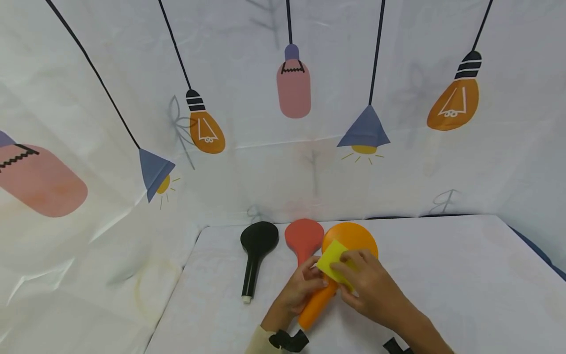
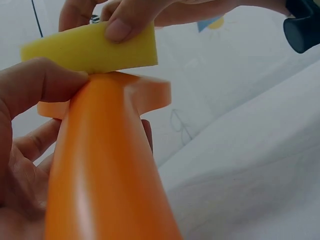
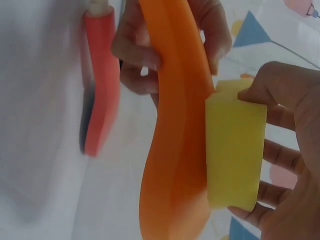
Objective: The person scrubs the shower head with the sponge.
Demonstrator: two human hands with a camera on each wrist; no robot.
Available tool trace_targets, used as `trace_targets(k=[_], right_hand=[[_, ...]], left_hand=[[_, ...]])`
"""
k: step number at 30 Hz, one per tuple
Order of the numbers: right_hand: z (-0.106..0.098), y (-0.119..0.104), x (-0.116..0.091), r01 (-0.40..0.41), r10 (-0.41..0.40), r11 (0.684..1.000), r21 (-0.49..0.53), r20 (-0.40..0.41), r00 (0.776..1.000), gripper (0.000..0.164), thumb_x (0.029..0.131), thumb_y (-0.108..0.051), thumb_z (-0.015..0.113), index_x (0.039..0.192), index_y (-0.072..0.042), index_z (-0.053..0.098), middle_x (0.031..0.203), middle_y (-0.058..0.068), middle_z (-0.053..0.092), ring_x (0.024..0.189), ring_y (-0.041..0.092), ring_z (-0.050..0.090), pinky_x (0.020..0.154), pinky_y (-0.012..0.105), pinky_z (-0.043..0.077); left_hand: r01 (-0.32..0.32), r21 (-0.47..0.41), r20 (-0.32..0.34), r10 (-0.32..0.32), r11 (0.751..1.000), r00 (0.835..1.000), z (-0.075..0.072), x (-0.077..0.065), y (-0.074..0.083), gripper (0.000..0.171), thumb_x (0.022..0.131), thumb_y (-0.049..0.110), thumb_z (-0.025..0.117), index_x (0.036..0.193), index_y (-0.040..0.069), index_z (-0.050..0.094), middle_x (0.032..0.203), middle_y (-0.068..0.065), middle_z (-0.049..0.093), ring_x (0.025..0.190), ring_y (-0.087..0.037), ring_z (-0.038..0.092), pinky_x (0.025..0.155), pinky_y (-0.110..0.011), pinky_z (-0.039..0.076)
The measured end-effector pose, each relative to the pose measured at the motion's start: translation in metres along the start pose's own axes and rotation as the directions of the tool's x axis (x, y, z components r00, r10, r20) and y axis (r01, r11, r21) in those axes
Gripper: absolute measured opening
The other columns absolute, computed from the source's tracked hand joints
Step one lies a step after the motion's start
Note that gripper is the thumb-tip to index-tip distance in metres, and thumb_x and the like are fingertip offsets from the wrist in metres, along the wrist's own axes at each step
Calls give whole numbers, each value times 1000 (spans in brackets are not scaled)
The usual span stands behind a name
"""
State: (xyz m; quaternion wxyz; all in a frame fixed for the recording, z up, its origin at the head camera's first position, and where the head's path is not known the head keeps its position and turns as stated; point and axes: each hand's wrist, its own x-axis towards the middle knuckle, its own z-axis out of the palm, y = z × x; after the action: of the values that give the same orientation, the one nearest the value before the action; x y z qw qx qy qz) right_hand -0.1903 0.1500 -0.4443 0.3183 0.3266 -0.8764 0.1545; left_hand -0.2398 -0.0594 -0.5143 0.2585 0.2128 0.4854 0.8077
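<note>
An orange paddle-shaped thing [image 1: 351, 235] with a broad round head and a long handle is tilted, handle toward the person. My left hand [image 1: 297, 291] grips it at the neck, with the thumb on the upper side and fingers around beneath, as the left wrist view shows. A yellow sponge [image 3: 235, 150] lies against its face near the neck. Fingers and thumb of my right hand [image 1: 369, 282] pinch that sponge. In the right wrist view the sponge's long side meets the orange surface. Part of the orange head is hidden behind the sponge and the right hand.
Left of the hands, a black paddle-shaped thing [image 1: 258, 241] with a pale handle tip lies on the white-covered table [image 1: 203, 275]. Beside it lies a red one [image 1: 304, 235], its handle partly behind the left hand. A white sheet printed with lamps [image 1: 247, 177] hangs behind.
</note>
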Motion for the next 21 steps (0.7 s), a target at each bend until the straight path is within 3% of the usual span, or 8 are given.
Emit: trace_targets(k=[7, 15, 21], right_hand=[[2, -4, -1, 49, -49, 999, 7, 39, 998, 51, 66, -23, 85, 114, -25, 66, 115, -1, 57, 99, 14, 49, 79, 33, 56], [2, 2, 1, 58, -58, 998, 11, 1, 998, 50, 65, -20, 83, 112, -24, 66, 113, 1, 58, 98, 17, 50, 80, 34, 53], [0, 10, -2, 26, -26, 1000, 10, -19, 999, 49, 65, -16, 82, 111, -23, 67, 113, 3, 59, 99, 18, 51, 82, 37, 52]], left_hand=[[1, -7, -6, -1, 1000, 1000, -1, 0, -1, 34, 94, 4, 58, 126, 17, 53, 119, -1, 67, 96, -17, 63, 89, -33, 57], [-32, -40, 34, 33, 999, 999, -2, 1, -2, 33, 96, 4, 57, 126, 17, 53, 118, 1, 67, 95, -16, 63, 87, -31, 57], [-7, -45, 16, 8, 999, 1000, -1, 1, -1, 35, 94, 2, 59, 126, 17, 54, 121, 0, 69, 100, -17, 65, 88, -33, 58]])
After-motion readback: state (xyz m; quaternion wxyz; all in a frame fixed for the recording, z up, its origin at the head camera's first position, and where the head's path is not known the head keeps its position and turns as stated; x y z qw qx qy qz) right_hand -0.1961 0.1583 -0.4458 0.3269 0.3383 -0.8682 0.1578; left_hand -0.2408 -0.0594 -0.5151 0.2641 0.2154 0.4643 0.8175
